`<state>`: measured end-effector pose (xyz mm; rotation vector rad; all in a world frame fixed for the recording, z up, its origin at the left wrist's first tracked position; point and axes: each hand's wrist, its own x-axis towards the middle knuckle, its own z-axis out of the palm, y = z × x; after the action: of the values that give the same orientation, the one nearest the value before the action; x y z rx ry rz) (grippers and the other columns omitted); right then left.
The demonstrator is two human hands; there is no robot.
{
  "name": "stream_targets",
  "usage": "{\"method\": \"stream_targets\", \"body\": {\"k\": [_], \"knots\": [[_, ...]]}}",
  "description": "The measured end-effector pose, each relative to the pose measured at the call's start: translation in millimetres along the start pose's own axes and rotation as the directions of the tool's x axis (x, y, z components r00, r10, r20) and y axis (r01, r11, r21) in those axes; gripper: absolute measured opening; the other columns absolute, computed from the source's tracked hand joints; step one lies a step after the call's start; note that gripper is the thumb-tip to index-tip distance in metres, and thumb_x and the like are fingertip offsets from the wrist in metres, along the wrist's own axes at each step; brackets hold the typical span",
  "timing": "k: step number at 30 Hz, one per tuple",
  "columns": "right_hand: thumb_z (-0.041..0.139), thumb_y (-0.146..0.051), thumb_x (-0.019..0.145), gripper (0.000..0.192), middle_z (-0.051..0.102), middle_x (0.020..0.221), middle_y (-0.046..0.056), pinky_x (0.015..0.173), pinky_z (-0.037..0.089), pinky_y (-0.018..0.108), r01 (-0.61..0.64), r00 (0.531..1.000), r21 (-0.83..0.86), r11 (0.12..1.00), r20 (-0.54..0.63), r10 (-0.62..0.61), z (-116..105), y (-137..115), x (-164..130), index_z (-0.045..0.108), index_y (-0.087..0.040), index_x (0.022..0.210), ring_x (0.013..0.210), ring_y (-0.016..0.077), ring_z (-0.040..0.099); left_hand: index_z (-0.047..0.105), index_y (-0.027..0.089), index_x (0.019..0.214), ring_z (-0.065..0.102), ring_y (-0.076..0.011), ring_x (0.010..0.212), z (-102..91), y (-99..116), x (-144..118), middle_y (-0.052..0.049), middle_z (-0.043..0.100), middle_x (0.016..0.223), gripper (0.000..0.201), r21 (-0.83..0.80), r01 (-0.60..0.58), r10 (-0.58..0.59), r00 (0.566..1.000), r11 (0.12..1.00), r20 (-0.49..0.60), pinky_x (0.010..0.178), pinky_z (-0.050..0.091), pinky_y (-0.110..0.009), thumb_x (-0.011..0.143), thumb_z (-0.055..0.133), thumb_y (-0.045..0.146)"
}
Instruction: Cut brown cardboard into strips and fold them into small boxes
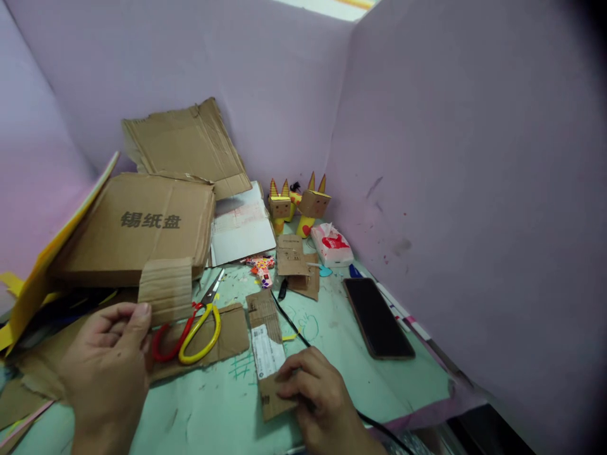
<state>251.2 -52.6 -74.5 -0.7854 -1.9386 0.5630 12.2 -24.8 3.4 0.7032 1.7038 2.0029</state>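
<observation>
Pinched between the thumb and fingers of my left hand [114, 360] is a small ribbed cardboard piece [165, 287], raised in front of the big box. My right hand [322, 395] has its curled fingers on the lower end of a long cardboard strip [272, 398] with a white label; part of its grip is hidden. Between the hands lie scissors [202, 335] with one red and one yellow handle, blades slightly apart. Under them is a flat cardboard piece [232, 328]. A black cable [289, 319] runs beside the strip and behind my right hand.
A flat cardboard box [156, 234] and more cardboard sheets [184, 145] lean at the back left. Several yellow figures with cardboard heads [313, 203] stand at the back, near a tissue pack [332, 245]. A phone [379, 319] lies right. Lilac walls enclose the table [203, 411].
</observation>
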Motion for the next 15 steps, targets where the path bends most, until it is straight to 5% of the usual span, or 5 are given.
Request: {"method": "stream_targets", "body": {"k": [3,7,11,15], "knots": [[0.046,0.000,0.067,0.032,0.063,0.077,0.002,0.059,0.044,0.031,0.083,0.992,-0.042,0.996,-0.092,-0.087,1,4,-4,0.060,-0.024,0.081,0.069,0.0166,0.055,0.054,0.019,0.074,0.044,-0.0082,0.045,-2.7,-11,-1,0.007,0.050,0.054,0.021,0.184,-0.135,0.125,0.990,0.974,0.061,0.041,0.035,-0.017,0.057,0.065,0.028],[0.051,-0.002,0.071,0.029,0.062,0.074,0.002,0.056,0.042,0.031,0.099,0.970,-0.124,0.987,-0.209,-0.123,2,5,-11,0.062,-0.026,0.082,0.066,0.0166,0.054,0.056,0.020,0.078,0.052,-0.0124,0.059,1.5,-21,-10,0.004,0.055,0.066,0.017,0.449,-0.353,0.281,0.934,0.821,0.220,0.056,0.040,-0.022,0.068,0.061,0.032],[0.056,-0.008,0.074,0.021,0.059,0.068,0.001,0.055,0.042,0.031,0.044,0.931,-0.092,0.995,-0.358,-0.074,5,5,-14,0.065,-0.027,0.073,0.064,0.0164,0.054,0.057,0.019,0.080,0.054,-0.0143,0.061,5.6,-21,-18,0.002,0.058,0.069,0.019,0.557,-0.385,0.277,0.922,0.736,0.270,0.060,0.040,-0.024,0.070,0.058,0.036],[0.058,-0.012,0.074,0.018,0.058,0.066,0.001,0.051,0.042,0.029,-0.013,0.920,-0.055,0.998,-0.392,-0.010,7,1,-13,0.066,-0.027,0.068,0.059,0.0156,0.054,0.057,0.020,0.080,0.054,-0.0134,0.061,5.7,-22,-19,0.003,0.058,0.068,0.018,0.539,-0.374,0.263,0.925,0.755,0.274,0.060,0.040,-0.022,0.070,0.060,0.035]]}}
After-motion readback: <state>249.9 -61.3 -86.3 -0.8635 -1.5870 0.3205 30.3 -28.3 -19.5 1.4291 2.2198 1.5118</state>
